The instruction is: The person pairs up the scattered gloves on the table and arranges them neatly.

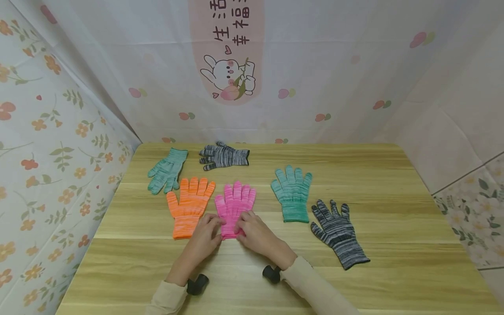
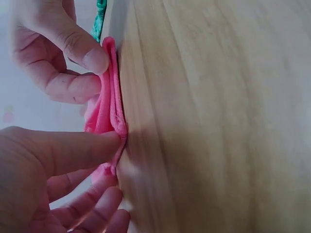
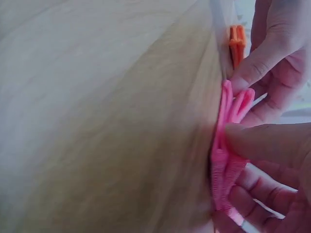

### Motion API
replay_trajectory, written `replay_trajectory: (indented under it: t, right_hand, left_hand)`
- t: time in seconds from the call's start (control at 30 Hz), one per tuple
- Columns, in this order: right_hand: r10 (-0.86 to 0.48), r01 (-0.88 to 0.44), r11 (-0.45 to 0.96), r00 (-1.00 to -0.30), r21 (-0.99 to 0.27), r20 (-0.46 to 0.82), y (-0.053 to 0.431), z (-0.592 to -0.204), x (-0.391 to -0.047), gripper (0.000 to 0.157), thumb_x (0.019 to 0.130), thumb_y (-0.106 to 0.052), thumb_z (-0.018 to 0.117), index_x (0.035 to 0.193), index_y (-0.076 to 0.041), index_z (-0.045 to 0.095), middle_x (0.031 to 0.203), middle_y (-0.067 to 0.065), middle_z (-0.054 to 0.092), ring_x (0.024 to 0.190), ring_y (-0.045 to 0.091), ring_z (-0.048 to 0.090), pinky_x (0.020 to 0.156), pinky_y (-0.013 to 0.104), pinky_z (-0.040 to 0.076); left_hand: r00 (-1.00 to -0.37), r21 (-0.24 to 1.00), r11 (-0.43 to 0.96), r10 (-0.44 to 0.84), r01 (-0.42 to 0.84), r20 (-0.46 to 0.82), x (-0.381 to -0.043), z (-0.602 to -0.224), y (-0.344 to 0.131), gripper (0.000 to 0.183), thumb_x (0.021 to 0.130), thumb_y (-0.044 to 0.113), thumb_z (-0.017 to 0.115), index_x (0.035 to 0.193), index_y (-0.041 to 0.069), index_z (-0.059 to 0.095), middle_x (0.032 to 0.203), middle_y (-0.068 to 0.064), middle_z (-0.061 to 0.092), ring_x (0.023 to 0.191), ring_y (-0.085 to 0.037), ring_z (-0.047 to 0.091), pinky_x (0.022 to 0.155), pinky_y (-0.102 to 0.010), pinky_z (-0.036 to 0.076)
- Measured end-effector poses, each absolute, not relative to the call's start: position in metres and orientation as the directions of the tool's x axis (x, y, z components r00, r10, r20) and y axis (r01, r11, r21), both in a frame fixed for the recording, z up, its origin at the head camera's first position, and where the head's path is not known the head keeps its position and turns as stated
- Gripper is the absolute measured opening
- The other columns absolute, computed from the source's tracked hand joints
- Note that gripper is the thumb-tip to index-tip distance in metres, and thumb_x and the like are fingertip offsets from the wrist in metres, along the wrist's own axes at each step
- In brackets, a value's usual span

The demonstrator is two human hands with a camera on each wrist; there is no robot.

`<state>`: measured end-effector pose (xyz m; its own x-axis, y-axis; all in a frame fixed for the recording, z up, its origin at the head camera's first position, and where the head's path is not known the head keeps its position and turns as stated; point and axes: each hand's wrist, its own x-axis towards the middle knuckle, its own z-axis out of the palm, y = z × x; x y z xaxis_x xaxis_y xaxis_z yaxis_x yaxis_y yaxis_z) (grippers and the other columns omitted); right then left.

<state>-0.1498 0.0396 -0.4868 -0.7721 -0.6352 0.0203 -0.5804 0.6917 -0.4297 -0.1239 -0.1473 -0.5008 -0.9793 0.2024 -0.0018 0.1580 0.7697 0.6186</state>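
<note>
A pink knit glove (image 1: pixel 235 205) lies on the wooden table, its fingers pointing away and its cuff towards me. My left hand (image 1: pixel 203 236) pinches the left side of the cuff, thumb on the near edge. At the right side, my right hand (image 1: pixel 255 231) pinches the cuff between thumb and fingers. Both wrist views show the pink cuff (image 2: pixel 109 111) edge-on, bunched into folds between the two hands. Just left of it lies an orange glove (image 1: pixel 190 203), close to my left hand.
Around the table (image 1: pixel 393 205) lie a green glove (image 1: pixel 167 170) at far left, a grey-black glove (image 1: pixel 225 156) at the back, another green glove (image 1: pixel 292 192) to the right, and another grey-black glove (image 1: pixel 339 234) beyond it. A printed cloth (image 1: pixel 315 70) hangs behind.
</note>
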Motion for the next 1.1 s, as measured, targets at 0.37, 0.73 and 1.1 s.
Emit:
replay_trajectory:
  t: [0.37, 0.73, 1.1]
  right_hand:
    - [-0.635, -0.547, 0.675, -0.773, -0.494, -0.012, 0.04, -0.486, -0.156, 0.013, 0.089, -0.016, 0.061, 0.086, -0.011, 0.073, 0.092, 0.0, 0.058, 0.09, 0.016, 0.049, 0.077, 0.029, 0.042]
    - [-0.631, -0.508, 0.662, -0.775, -0.551, -0.044, 0.043, -0.487, -0.157, 0.013, 0.083, -0.004, 0.062, 0.083, -0.012, 0.072, 0.095, 0.0, 0.057, 0.093, 0.017, 0.047, 0.078, 0.03, 0.041]
    - [-0.577, -0.446, 0.691, -0.815, -0.568, -0.062, 0.047, -0.48, -0.173, 0.02, 0.089, -0.01, 0.059, 0.104, -0.001, 0.069, 0.111, 0.008, 0.057, 0.107, 0.023, 0.05, 0.093, 0.036, 0.045]
  left_hand:
    - [-0.992, 0.514, 0.849, 0.099, 0.124, 0.077, -0.13, -0.487, -0.127, 0.011, 0.078, -0.002, 0.059, 0.086, 0.0, 0.066, 0.113, -0.016, 0.051, 0.105, -0.033, 0.045, 0.087, -0.043, 0.044]
    - [-0.955, 0.353, 0.892, 0.296, 0.283, 0.018, -0.137, -0.494, -0.114, 0.053, 0.085, 0.011, 0.064, 0.13, -0.01, 0.046, 0.14, -0.025, 0.041, 0.13, -0.038, 0.039, 0.107, -0.046, 0.034]
    - [-0.94, 0.293, 0.929, 0.288, 0.227, -0.185, -0.141, -0.492, -0.115, 0.064, 0.093, 0.026, 0.055, 0.142, -0.006, 0.03, 0.152, -0.022, 0.021, 0.141, -0.034, 0.021, 0.111, -0.056, 0.02]
